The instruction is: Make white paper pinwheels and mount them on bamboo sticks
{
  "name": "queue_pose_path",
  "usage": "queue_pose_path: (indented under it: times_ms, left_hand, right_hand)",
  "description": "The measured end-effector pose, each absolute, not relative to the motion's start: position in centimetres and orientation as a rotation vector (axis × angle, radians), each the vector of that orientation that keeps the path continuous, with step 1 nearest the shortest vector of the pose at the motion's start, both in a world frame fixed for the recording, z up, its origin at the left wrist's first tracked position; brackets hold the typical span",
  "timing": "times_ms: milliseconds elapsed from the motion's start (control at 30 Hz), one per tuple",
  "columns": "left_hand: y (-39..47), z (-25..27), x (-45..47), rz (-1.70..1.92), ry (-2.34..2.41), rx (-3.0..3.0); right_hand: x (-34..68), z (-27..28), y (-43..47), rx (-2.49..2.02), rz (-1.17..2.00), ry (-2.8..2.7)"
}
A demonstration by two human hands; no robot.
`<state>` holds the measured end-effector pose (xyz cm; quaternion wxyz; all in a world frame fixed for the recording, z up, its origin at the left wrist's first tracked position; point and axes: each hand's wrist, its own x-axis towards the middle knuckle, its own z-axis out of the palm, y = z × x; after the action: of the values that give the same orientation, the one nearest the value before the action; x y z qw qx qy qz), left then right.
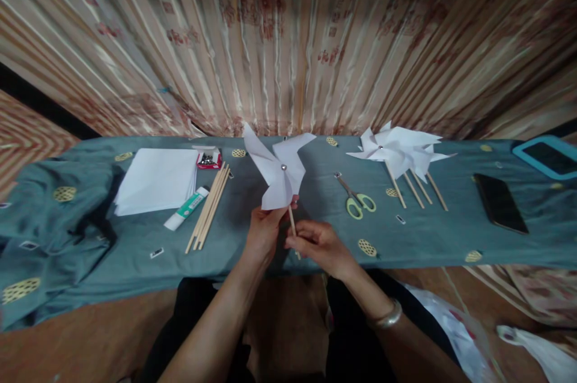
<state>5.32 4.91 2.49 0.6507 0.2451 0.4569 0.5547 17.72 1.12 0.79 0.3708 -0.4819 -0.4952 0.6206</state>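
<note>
A white paper pinwheel (295, 157) with a silver pin at its centre stands upright before me on a thin wooden stick (293, 222). Just below the blades, my left hand (264, 231) is closed around the pinwheel, its fingers partly hidden by the paper. My right hand (321, 246) pinches the stick lower down, near its bottom end. To the left lie several loose wooden sticks (210, 205) and a small red box (208, 159) of metal pins. On the right side, scissors (356, 198) with green handles rest on the cloth.
Several white pinwheels (408, 148) lie in a group at the right. Beyond them are a black phone (500, 202) and a blue-framed object (547, 156). A stack of white paper (155, 181) and a glue tube (186, 208) occupy the left. A curtain (279, 40) hangs behind the cloth-covered table (419, 245).
</note>
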Motion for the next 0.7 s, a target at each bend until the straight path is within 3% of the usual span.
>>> queue_pose_path:
  times_ms: [100,533,700]
  left_hand:
    - [4.9,2.4,5.1,1.222,1.043,0.578]
    - [4.1,1.8,5.1,1.137,1.113,0.718]
    - [4.2,1.7,5.0,1.157,1.124,0.758]
  right_hand:
    - [17.2,0.8,1.0,-1.197,1.703,-1.278]
    - [18.5,1.1,2.0,-1.222,1.498,-1.348]
    - [21.0,1.5,3.4,-1.331,1.143,-1.196]
